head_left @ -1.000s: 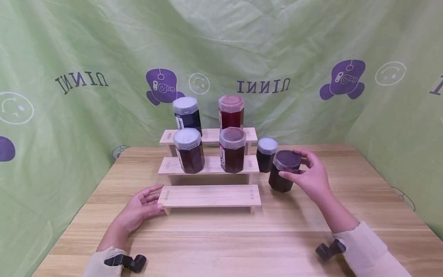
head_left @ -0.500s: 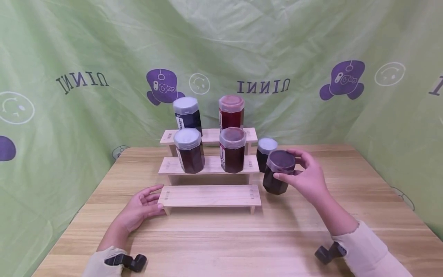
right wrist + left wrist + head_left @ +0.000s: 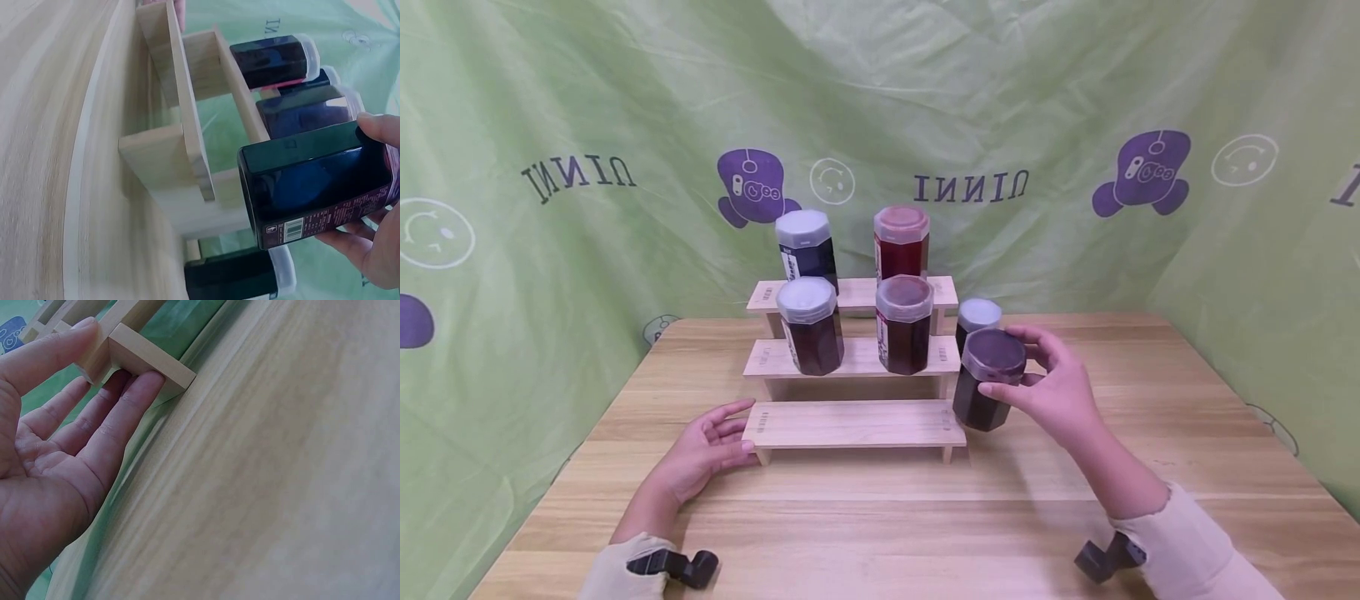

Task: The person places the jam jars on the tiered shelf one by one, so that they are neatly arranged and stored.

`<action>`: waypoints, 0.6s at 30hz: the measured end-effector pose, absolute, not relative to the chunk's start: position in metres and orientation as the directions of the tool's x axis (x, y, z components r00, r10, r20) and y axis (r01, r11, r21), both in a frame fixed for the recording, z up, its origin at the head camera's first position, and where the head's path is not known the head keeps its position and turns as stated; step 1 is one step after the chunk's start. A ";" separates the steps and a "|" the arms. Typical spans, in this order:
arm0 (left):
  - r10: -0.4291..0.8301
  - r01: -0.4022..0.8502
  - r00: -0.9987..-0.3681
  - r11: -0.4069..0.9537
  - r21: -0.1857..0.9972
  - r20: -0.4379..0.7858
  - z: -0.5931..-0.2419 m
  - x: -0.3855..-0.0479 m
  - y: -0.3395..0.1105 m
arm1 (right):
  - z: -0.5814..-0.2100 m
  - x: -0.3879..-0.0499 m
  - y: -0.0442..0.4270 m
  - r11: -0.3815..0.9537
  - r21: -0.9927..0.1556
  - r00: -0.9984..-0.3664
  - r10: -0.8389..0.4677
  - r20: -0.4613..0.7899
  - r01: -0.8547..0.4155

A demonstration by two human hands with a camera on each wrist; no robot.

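Observation:
A three-step wooden stand (image 3: 857, 423) sits on the table. My left hand (image 3: 703, 450) holds the left end of its lowest step; in the left wrist view the thumb is at the shelf edge and the fingertips (image 3: 150, 381) touch the end support. My right hand (image 3: 1056, 387) grips a dark octagonal jar (image 3: 981, 404) around its purple-topped lid, thumb in front and fingers behind. The jar tilts slightly beside the right end of the lowest step, appearing raised in the right wrist view, where a barcode label (image 3: 294, 230) shows. The lowest step bears no jar.
Two jars, white-lidded (image 3: 808, 321) and red-lidded (image 3: 904, 325), stand on the middle step. Another white-lidded jar (image 3: 803, 237) and a red jar (image 3: 901, 242) stand on the top step. Behind the held jar, a white-lidded jar (image 3: 979, 314) stands on the table, partly hidden. Green cloth (image 3: 880, 100) hangs behind.
My right hand has carried the dark jar leftward and slightly nearer, to the right end of the lowest step; it now covers more of the jar behind. The left hand stays put.

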State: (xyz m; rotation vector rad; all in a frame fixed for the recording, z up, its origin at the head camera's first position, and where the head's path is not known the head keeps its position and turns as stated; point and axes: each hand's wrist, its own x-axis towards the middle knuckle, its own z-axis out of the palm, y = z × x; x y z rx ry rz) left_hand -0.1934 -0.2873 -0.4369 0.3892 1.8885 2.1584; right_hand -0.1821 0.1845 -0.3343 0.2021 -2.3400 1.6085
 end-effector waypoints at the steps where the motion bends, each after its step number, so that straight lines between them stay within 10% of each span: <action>1: 0.355 -0.009 -0.934 -0.131 0.991 0.038 -0.437 -0.193 -0.287 | -0.334 -0.182 0.183 0.361 -0.890 -0.948 0.047 0.315 -0.278; 18: 0.338 -0.024 -0.941 -0.112 0.993 0.015 -0.436 -0.194 -0.287 | -0.323 -0.174 0.159 0.269 -0.923 -0.960 -0.030 0.278 -0.275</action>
